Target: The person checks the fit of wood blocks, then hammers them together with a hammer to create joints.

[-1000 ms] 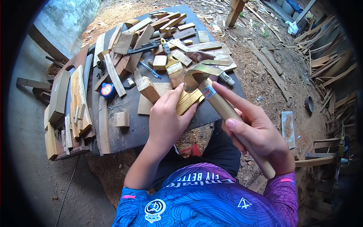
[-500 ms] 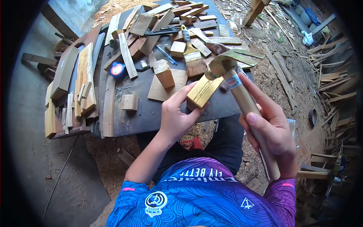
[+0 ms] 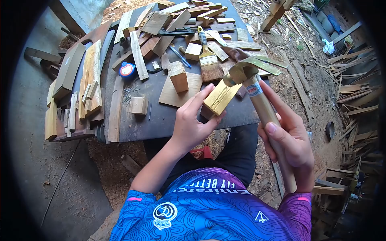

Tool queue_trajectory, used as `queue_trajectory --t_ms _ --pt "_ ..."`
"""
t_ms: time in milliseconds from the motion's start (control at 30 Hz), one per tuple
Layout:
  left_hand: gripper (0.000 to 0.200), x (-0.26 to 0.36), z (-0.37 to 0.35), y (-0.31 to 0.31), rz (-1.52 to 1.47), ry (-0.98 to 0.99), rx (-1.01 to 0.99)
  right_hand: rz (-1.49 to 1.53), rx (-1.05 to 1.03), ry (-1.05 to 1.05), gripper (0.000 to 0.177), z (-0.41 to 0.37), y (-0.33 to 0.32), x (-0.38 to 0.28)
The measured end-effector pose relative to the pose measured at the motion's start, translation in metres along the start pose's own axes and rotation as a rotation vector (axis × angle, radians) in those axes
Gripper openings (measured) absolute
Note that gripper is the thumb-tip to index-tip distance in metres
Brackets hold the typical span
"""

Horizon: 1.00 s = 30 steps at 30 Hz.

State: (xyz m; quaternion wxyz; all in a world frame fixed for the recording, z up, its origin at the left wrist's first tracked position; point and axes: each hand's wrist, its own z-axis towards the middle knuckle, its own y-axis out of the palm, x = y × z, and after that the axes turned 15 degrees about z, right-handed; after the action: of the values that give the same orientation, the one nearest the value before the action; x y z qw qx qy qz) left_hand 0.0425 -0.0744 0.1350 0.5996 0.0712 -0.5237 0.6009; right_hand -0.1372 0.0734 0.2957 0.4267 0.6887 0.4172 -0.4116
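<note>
In my left hand (image 3: 196, 116) is a yellowish wooden block (image 3: 220, 98), gripped at its near end with fingers along one side and the thumb on the other. A split or dark groove runs along its top face. My right hand (image 3: 290, 134) is wrapped round the wooden handle of a claw hammer (image 3: 268, 110). The hammer's head overlaps the block's far end in this view, its claw pointing right. Just left of the block, a wooden piece (image 3: 177, 77) stands upright on a flat square board (image 3: 166, 93).
A wide paintbrush (image 3: 210, 66), a tape measure (image 3: 126, 70), loose nails (image 3: 129, 94), a small wooden cube (image 3: 138, 105) and a blue pen (image 3: 180, 57) lie on the dark table (image 3: 161, 127). Offcuts (image 3: 157, 23) pile up at the back. Scrap wood (image 3: 358, 94) heaps at right.
My view has shifted slightly, and the block and hammer sit a little further right in it. Both hands keep their holds, and the hammer's head stays at the block's far end.
</note>
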Motion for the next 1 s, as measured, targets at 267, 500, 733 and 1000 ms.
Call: queue_trajectory --t_ms 267,500,733,1000 --pt "0.078 0.023 0.016 0.002 0.053 0.072 0.124 -0.009 -0.045 0.0 0.073 0.002 -0.006 0.002" --pt "0.065 0.036 0.031 0.005 0.176 -0.02 0.002 -0.042 -0.074 0.026 0.07 0.001 -0.007 -0.005" --pt "0.057 0.039 0.03 0.003 0.19 -0.029 -0.004 -0.149 -0.024 0.013 0.068 -0.001 -0.003 -0.016" --pt "0.054 0.037 0.029 0.008 0.185 -0.002 0.087 -0.219 0.003 -0.039 0.068 -0.007 0.009 -0.028"
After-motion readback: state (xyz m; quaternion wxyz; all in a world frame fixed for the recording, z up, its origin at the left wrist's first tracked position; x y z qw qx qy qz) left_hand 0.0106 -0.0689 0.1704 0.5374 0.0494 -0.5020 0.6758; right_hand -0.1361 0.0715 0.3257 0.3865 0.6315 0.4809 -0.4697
